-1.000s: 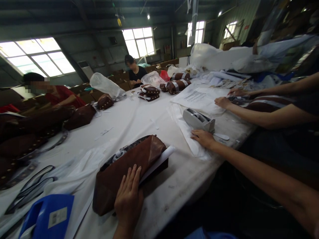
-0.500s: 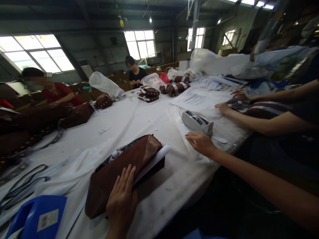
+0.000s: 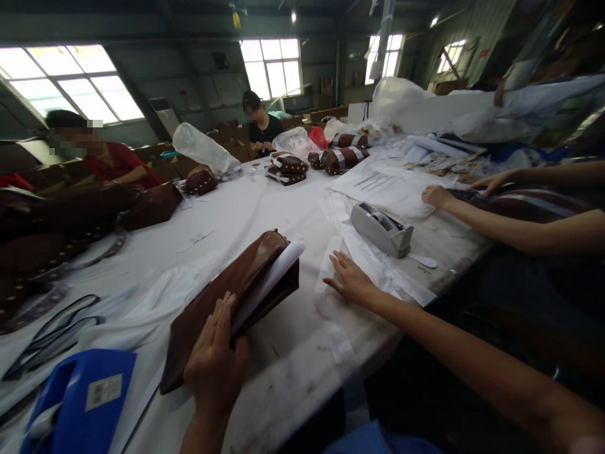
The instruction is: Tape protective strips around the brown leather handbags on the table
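A brown leather bag [image 3: 246, 265] lies tilted on the white-covered table, with a white roll [image 3: 269, 284], perhaps paper, along its side. My left hand [image 3: 215, 350] rests against the bag's near side, fingers stretched out flat on the leather; the thumb is apart from them. To the right, my right hand [image 3: 350, 277] is spread, palm down, on a thin clear plastic sheet or bag [image 3: 331, 296]. The plastic's lower end hangs over the table's front edge. Just beyond that hand stands a grey tape dispenser [image 3: 380, 230].
A blue tape dispenser [image 3: 85, 400] stands at the front left, near dark straps [image 3: 57, 337]. Brown studded bags [image 3: 70, 217] are piled at left. A co-worker's hands [image 3: 439, 197] handle a wrapped bag at right. Two people sit across the table.
My right hand has moved left and nearer, and the clear plastic has shifted with it. The brown bag has tipped under my left hand. The view has dipped slightly.
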{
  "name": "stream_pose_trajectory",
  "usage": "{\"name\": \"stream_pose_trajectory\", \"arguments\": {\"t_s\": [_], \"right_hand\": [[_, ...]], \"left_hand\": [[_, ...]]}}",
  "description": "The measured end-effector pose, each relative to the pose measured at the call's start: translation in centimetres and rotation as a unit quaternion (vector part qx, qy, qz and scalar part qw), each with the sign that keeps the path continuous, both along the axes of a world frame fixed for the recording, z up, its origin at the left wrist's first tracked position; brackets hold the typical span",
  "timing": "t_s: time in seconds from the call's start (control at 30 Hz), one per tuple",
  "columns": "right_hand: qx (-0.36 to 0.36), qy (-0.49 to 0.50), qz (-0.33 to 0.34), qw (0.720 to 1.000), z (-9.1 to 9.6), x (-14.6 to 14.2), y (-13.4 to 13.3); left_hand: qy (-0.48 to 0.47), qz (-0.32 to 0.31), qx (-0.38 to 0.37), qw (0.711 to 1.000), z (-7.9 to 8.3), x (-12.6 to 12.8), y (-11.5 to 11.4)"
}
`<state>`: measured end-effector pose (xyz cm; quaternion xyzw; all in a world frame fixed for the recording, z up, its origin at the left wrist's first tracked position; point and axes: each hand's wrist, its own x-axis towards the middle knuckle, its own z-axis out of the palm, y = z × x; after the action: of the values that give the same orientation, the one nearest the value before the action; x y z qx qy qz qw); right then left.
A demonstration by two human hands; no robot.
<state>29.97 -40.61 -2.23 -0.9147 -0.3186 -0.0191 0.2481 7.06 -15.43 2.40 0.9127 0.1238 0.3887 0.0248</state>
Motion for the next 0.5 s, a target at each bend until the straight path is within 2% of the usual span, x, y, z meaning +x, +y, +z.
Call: {"name": "stream_pose_trajectory", "arguments": {"t_s": [0.07, 0.13, 0.23, 0.3, 0.37, 0.43, 0.5], "right_hand": [[-0.062, 0.020, 0.007, 0.998, -1.3, 0.6, 1.8], [-0.090, 0.029, 0.054, 0.994, -1.8, 0.6, 3.2], [-0.081, 0.029, 0.212, 0.973, -1.1, 1.0, 5.0], [-0.072, 0.033, 0.327, 0.942, -0.1, 1.9, 6.4], [-0.068, 0.033, 0.395, 0.916, 0.8, 2.8, 7.8], [-0.059, 0.025, 0.399, 0.915, 1.3, 3.3, 9.1], [-0.041, 0.016, 0.354, 0.934, 1.3, 3.0, 10.0]], "left_hand": [[-0.025, 0.045, -0.020, 0.998, 0.7, -0.1, 0.5], [-0.044, 0.082, -0.041, 0.995, 1.2, -0.3, 1.1], [-0.053, 0.110, -0.064, 0.991, 1.6, -0.6, 1.7], [-0.059, 0.111, -0.064, 0.990, 1.8, -0.8, 1.8], [-0.062, 0.099, -0.058, 0.991, 1.9, -0.9, 1.8], [-0.062, 0.078, -0.051, 0.994, 1.8, -1.0, 1.5], [-0.059, 0.060, -0.044, 0.995, 1.5, -0.9, 1.2]]}}
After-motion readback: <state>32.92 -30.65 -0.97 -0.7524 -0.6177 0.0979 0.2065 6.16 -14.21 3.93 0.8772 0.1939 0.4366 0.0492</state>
